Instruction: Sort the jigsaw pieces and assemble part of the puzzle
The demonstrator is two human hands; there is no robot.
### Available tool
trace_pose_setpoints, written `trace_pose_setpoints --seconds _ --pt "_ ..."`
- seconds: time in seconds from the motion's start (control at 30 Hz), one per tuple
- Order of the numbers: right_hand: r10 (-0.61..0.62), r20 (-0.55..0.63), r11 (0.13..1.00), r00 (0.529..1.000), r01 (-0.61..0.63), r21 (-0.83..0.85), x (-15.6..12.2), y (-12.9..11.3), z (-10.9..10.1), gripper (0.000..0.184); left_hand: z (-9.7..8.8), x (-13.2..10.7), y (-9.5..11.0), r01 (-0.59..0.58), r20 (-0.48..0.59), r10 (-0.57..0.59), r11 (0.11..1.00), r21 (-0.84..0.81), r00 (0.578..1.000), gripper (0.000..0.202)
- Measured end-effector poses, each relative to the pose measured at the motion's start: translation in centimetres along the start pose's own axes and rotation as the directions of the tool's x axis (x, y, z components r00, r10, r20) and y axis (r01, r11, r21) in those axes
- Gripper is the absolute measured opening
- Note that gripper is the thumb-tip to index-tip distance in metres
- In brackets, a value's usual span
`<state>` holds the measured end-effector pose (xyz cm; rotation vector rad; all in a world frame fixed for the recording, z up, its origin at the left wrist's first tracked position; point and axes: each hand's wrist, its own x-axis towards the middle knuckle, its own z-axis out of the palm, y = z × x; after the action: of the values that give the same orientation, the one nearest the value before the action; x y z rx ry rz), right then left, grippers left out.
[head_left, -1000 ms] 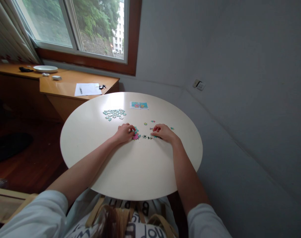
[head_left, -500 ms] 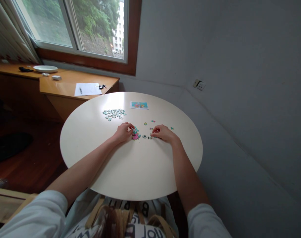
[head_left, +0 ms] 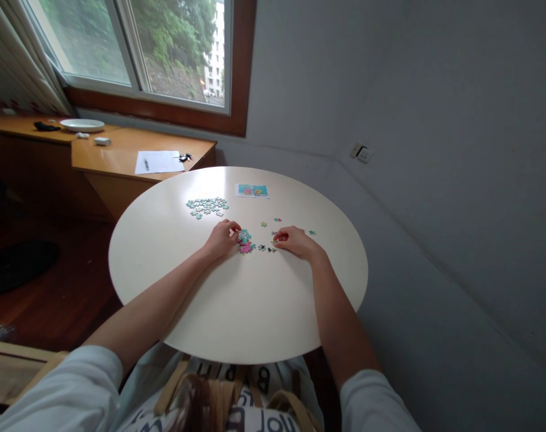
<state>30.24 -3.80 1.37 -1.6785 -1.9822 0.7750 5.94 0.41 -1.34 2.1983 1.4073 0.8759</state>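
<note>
On the round white table [head_left: 219, 300], a small cluster of turquoise and pink jigsaw pieces [head_left: 245, 242] lies between my hands. My left hand [head_left: 223, 238] rests at the cluster's left edge, fingers loosely curled, with a gap between thumb and index finger. My right hand [head_left: 295, 242] pinches a small jigsaw piece [head_left: 274, 242], partly hidden by the fingertips, just right of the cluster. Two dark-and-white pieces [head_left: 262, 248] lie between the cluster and this hand. Several loose pieces lie beyond it, including a yellowish one [head_left: 264, 224] and a turquoise one [head_left: 312, 232].
A pile of pale turquoise pieces [head_left: 207, 206] is at the table's far left. The picture card [head_left: 252, 191] lies at the far edge. Behind, a wooden desk [head_left: 115, 157] bears paper [head_left: 159, 162], keys [head_left: 185, 158] and a white plate [head_left: 83, 125].
My left hand has drawn slightly left and back, so more of the turquoise pieces shows. My right hand stays nearly in place, and a yellowish bit now shows at its fingertips.
</note>
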Motion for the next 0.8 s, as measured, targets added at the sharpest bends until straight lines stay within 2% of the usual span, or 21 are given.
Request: trace_pose_setpoints --seconds 0.4,0.8 --pt "-0.07 0.005 0.992 0.998 0.069 0.103 0.33 0.07 0.39 0.014 0.02 0.01 0.0 -0.007 -0.024 0.006 0.999 -0.049 1.0 0.019" --pt "-0.074 -0.026 0.991 0.997 0.077 0.114 0.25 -0.54 0.47 0.013 0.35 0.1 -0.4 -0.014 -0.03 0.012 0.999 -0.051 0.999 0.017"
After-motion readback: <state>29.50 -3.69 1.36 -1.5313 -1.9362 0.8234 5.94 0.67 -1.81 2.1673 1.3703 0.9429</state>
